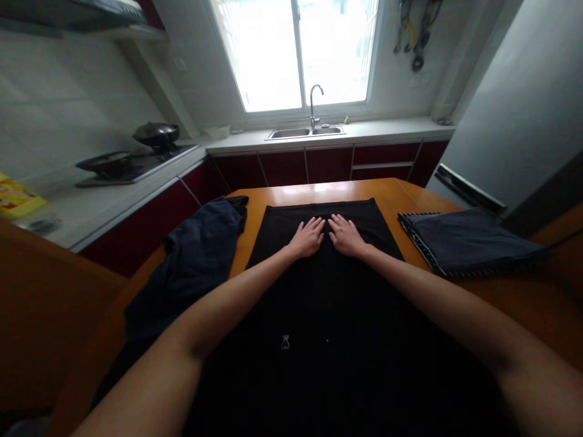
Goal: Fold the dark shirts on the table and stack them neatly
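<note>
A black garment (319, 291) is spread over the wooden table, its straight far edge near the table's back. On its far part my left hand (308, 237) lies flat, palm down, fingers stretched out. Close beside it to the right, my right hand (347, 236) presses flat on the same cloth, fingers also stretched. The two hands are a small gap apart, and neither grips anything. A small pale logo (285, 342) shows on black cloth nearer to me; whether that cloth is the same garment I cannot tell.
Crumpled dark blue clothing (195, 255) lies on the table's left side. At the right is a folded grey-blue garment (469, 240) with a striped edge. Beyond the table (300, 193) stand a counter with a sink (291, 133), a stove (146, 162) and a fridge (519, 109).
</note>
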{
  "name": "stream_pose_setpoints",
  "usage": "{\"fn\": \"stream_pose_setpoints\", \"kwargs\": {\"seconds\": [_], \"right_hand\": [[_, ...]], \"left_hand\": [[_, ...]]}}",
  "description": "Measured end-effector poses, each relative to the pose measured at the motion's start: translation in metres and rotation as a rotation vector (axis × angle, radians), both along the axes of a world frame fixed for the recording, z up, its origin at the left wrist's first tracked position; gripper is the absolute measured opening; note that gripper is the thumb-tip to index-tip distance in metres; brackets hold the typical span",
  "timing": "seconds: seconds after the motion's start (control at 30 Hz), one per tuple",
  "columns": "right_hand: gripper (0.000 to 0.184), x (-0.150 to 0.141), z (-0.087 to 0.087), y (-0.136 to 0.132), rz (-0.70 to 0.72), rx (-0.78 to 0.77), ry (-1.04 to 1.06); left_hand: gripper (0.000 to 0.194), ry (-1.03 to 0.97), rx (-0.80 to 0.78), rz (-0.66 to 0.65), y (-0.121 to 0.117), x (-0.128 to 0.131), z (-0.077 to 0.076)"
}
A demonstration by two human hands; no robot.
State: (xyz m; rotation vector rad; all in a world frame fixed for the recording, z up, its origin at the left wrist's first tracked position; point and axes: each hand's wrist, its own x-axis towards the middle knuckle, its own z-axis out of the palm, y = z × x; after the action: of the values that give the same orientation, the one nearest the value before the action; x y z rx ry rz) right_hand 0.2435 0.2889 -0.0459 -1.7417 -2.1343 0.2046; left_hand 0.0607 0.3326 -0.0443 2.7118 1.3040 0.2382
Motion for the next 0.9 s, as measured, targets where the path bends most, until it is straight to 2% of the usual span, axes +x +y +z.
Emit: {"fn": "stream_pose_setpoints", "kwargs": {"seconds": [0.07,0.1,0.2,0.27,0.33,0.4,0.47,0.57,0.63,0.7,0.83,0.9], "right_hand": [[0.057,-0.006,-0.003,-0.001,0.073,-0.076,-0.087],[0.059,0.001,-0.002,0.002,0.072,-0.103,-0.100],[0.060,0.050,0.006,0.023,-0.027,-0.143,-0.078],[0.056,0.088,0.012,0.038,-0.170,-0.138,-0.036],[0.054,0.109,0.017,0.049,-0.249,-0.125,-0.028],[0.052,0.104,0.020,0.054,-0.281,-0.086,-0.032],[0.051,0.075,0.018,0.054,-0.249,-0.031,-0.038],[0.053,0.020,0.008,0.050,-0.064,-0.005,-0.045],[0.054,0.005,0.002,0.048,0.054,-0.043,-0.056],[0.054,0.018,0.001,0.048,0.045,-0.086,-0.064],[0.058,0.072,0.018,0.047,-0.261,-0.117,-0.070],[0.058,0.075,0.029,0.038,-0.358,-0.058,-0.079]], "left_hand": [[0.057,0.037,-0.026,0.019,0.000,0.006,-0.002],[0.058,0.038,-0.031,0.043,0.005,0.002,0.000],[0.060,0.041,-0.041,0.179,0.037,-0.035,0.013],[0.059,0.046,-0.043,0.300,0.058,-0.064,0.022],[0.059,0.050,-0.036,0.380,0.069,-0.081,0.028],[0.060,0.048,-0.015,0.379,0.067,-0.074,0.028],[0.060,0.042,0.008,0.289,0.055,-0.045,0.021],[0.059,0.049,-0.010,0.078,0.033,0.010,0.005],[0.058,0.057,-0.033,0.029,0.026,0.028,-0.001],[0.057,0.064,-0.051,0.063,0.029,0.021,0.002],[0.060,0.065,-0.029,0.300,0.045,-0.035,0.031],[0.060,0.054,0.017,0.390,0.039,-0.049,0.043]]}}
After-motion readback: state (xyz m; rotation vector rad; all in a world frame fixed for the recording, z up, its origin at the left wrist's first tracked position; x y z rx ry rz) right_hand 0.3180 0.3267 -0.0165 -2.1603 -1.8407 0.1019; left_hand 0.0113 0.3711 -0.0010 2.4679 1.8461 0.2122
